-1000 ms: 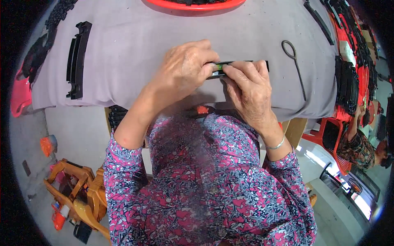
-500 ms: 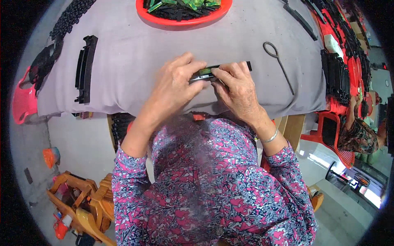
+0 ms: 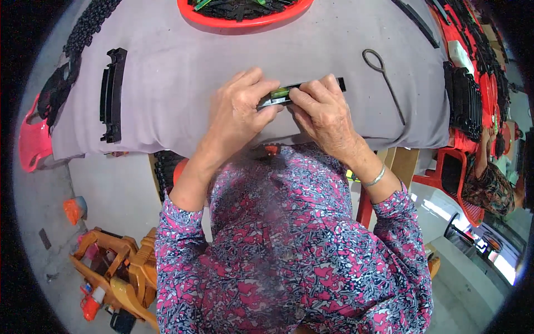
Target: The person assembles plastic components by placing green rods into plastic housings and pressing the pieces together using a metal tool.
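Between my two hands lies a long black plastic strip with a green bubble-like insert, a spirit level by its look (image 3: 282, 92). My left hand (image 3: 242, 104) pinches its left end between thumb and fingers. The right hand (image 3: 324, 109) is wrapped round the strip farther right, its fingertips next to the green insert. The strip's black right end sticks out past my right fingers. Both hands hold it just above the grey cloth, and the palms hide its underside.
On the cloth-covered table (image 3: 167, 67) a red basin (image 3: 245, 23) of black and green pieces stands at the far side. A black plastic frame (image 3: 113, 94) lies left, a looped metal rod (image 3: 385, 83) right. Stacked black parts (image 3: 464, 103) line the right edge, where another person's arm (image 3: 483, 153) shows.
The whole view has shifted slightly. My right fingers have moved a little along the strip, and more of the green insert shows. Both hands keep their hold.
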The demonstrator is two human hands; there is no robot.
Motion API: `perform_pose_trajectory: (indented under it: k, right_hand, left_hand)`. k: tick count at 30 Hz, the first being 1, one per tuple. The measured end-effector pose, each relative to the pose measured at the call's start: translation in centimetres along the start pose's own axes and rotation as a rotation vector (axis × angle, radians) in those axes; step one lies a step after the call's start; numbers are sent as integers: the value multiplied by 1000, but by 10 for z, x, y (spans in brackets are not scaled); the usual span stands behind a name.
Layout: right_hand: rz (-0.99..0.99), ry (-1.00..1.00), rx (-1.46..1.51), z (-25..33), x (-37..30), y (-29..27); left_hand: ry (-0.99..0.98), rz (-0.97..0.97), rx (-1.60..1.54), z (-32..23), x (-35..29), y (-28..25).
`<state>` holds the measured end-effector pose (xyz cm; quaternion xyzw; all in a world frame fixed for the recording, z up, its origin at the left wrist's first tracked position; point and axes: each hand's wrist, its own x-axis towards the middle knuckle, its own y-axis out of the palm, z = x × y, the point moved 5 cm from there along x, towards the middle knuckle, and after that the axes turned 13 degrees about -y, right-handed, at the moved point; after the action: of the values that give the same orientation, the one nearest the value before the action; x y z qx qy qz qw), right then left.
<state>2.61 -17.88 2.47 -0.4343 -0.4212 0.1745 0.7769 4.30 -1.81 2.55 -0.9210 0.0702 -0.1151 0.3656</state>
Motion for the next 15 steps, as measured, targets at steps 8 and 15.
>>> perform_pose_trajectory:
  k: [8,15]
  right_hand:
    - [-57,89,30,-2,3,-3]
    - [-13,-4,-141,14,11,-3]
  left_hand:
    - [20,-18,-16,1,4,0]
    - [107,-43,-50,-4,8,3]
